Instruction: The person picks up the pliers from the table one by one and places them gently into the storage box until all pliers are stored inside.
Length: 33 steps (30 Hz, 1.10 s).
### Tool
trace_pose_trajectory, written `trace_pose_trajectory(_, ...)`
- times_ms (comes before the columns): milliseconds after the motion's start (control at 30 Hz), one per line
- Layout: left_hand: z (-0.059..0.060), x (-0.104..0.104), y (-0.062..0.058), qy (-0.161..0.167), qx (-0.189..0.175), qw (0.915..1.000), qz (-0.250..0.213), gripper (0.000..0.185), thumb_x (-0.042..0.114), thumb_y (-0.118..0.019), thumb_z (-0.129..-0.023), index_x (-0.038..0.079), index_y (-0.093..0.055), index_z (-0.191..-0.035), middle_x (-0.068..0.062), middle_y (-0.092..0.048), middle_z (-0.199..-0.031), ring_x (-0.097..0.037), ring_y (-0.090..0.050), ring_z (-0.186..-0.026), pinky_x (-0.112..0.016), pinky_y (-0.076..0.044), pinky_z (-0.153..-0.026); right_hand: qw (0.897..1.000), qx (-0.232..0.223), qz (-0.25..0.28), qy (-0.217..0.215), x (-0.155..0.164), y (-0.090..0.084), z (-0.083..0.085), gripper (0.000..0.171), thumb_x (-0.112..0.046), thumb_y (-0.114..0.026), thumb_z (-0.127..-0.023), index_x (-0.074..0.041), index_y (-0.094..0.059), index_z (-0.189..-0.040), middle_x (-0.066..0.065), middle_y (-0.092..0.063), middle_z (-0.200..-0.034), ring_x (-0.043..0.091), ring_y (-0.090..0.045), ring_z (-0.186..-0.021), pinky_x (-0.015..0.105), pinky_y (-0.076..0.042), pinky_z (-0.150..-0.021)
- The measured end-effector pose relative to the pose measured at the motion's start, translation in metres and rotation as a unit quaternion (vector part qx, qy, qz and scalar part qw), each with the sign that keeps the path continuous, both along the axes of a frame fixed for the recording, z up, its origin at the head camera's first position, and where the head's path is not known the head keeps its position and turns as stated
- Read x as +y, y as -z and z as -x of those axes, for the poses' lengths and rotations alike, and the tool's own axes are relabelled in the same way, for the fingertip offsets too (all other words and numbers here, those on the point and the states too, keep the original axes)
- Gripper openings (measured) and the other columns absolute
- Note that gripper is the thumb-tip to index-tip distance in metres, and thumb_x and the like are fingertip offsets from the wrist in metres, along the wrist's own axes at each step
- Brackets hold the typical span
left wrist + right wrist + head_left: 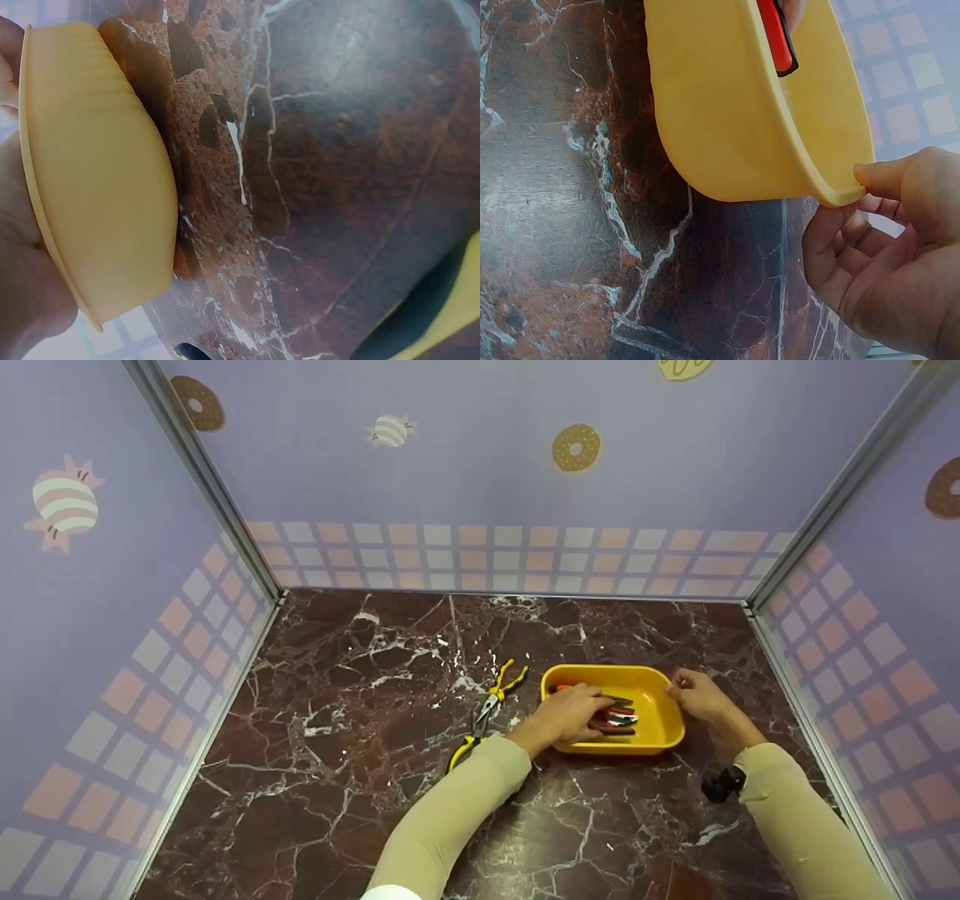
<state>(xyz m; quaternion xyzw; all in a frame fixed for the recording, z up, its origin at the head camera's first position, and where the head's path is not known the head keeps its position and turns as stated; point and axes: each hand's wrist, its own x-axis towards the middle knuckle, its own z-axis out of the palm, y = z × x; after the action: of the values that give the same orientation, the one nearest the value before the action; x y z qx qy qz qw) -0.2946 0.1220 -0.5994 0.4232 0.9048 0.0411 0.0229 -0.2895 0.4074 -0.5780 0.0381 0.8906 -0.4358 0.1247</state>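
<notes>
A yellow plastic bin (667, 727) stands on the marbled tabletop, with several hand tools (621, 721) lying in its left half. My left hand (566, 712) reaches over the bin's left side, fingers down among those tools; its fingertips are hidden, so I cannot tell whether they grip one. Close by that hand, a red-and-black handle (778, 41) shows inside the rim in the right wrist view. At the bin's right end, my right hand (900, 247) pinches the rim between thumb and fingers.
Left of the bin lie yellow-handled long-nose pliers (491, 701), and nearer me a second yellow-and-black handled tool (466, 746), partly covered by the left sleeve. Pale crumbs dot the tabletop (360, 780). Patterned walls (480, 487) enclose the back and both sides.
</notes>
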Motion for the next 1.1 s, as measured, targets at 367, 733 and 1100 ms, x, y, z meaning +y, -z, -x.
trace_pose_trajectory(367,-0.0006,0.0014,0.0007,-0.010,-0.012,0.9999,-0.003,0.067,0.054,-0.074,-0.096,0.028,-0.056,-0.155,0.007,-0.056,-0.151,-0.015,-0.056,-0.124,-0.028,-0.045,-0.108,1.000,0.023,-0.011,-0.012,0.0018,-0.0012,0.0000,0.015,-0.011,-0.057,-0.109,0.001,-0.054,-0.102,0.005,-0.051,-0.086,0.018,-0.051,-0.075,0.028,-0.045,-0.061)
trace_pose_trajectory(733,-0.0016,-0.0022,0.0004,-0.018,-0.013,0.9996,-0.015,0.064,0.052,-0.076,-0.095,0.027,-0.060,-0.151,0.006,-0.059,-0.144,-0.015,-0.058,-0.123,-0.028,-0.048,-0.106,1.000,0.023,-0.016,-0.011,-0.0001,-0.0001,0.0008,0.015,-0.011,-0.057,-0.109,0.001,-0.055,-0.101,0.006,-0.052,-0.089,0.018,-0.051,-0.078,0.028,-0.044,-0.062)
trace_pose_trajectory(1100,-0.0018,-0.0015,0.0001,-0.025,-0.013,0.9995,-0.016,0.062,0.052,-0.076,-0.094,0.028,-0.060,-0.149,0.007,-0.060,-0.141,-0.013,-0.058,-0.124,-0.028,-0.049,-0.105,1.000,0.026,-0.014,-0.012,0.0002,0.0001,0.0002,0.015,-0.011,-0.057,-0.109,0.002,-0.054,-0.101,0.006,-0.052,-0.086,0.018,-0.052,-0.075,0.027,-0.046,-0.060)
